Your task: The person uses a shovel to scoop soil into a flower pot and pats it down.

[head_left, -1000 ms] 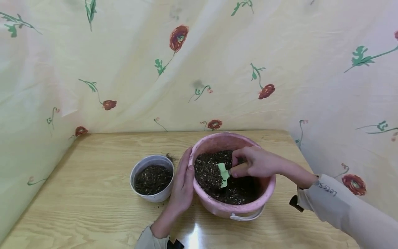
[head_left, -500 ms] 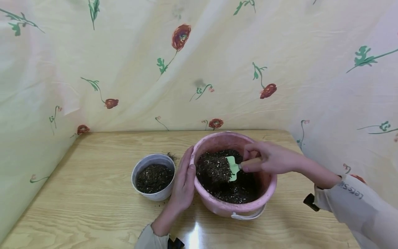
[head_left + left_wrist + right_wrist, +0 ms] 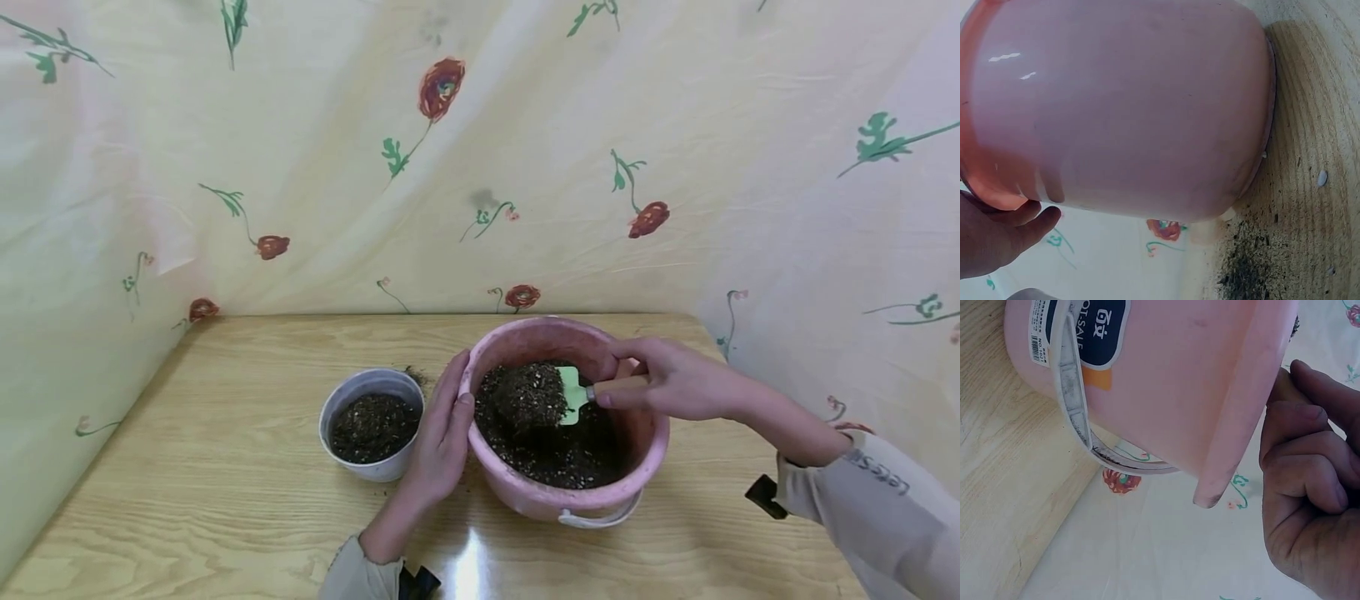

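Note:
A pink bucket (image 3: pixel 506 492) of dark soil stands on the wooden table. My right hand (image 3: pixel 678 379) grips the wooden handle of a small trowel (image 3: pixel 574 396) with a pale green blade. A heaped load of soil (image 3: pixel 531 396) covers the front of the blade, inside the bucket's mouth. In the right wrist view, the fingers (image 3: pixel 1310 465) are curled, just beyond the bucket's rim. My left hand (image 3: pixel 438 442) rests against the bucket's left side with extended fingers, and its fingertips (image 3: pixel 1047 219) lie at the outer rim in the left wrist view.
A white pot (image 3: pixel 330 446) partly filled with soil stands left of the bucket, close beside my left hand. Spilled soil (image 3: pixel 1244 262) lies on the table behind it. The bucket's white handle (image 3: pixel 596 521) hangs at its front. A flowered sheet (image 3: pixel 337 167) encloses the table's back and sides.
My right hand has drawn the trowel to the right and slightly up, with the soil now heaped on its blade. My left hand has stayed at the bucket.

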A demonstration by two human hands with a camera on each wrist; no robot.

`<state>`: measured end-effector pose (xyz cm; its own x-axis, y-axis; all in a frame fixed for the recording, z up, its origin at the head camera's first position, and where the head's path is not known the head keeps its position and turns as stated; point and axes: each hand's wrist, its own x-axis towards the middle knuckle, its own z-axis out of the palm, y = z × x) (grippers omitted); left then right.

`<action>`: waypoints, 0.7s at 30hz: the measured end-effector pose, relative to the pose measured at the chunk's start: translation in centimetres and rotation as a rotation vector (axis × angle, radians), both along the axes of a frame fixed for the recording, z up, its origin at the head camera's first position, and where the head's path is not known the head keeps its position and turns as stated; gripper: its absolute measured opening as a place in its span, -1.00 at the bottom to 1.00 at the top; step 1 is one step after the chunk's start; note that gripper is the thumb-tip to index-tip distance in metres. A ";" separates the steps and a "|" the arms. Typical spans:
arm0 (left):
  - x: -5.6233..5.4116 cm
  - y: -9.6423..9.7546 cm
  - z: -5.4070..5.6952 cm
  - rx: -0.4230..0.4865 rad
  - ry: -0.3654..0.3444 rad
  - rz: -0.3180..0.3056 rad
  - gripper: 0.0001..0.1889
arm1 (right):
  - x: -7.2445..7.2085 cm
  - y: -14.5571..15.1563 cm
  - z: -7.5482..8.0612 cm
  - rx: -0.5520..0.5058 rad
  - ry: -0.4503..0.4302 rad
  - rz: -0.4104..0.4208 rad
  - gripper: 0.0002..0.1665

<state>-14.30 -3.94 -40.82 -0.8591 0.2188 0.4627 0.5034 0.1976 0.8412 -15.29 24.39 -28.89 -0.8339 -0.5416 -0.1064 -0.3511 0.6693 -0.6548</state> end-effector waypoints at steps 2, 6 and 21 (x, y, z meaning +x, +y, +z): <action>0.0 0.0 0.1 -0.006 -0.002 0.001 -0.50 | 0.0 0.0 0.1 -0.020 -0.006 0.012 -0.81; 0.1 -0.1 0.2 -0.004 -0.004 0.001 -0.50 | 0.1 -0.1 0.5 -0.069 -0.034 0.037 -0.80; 0.1 -0.7 0.7 0.021 0.028 0.016 -0.53 | 0.4 -0.1 4.5 -0.088 -0.003 0.026 -0.84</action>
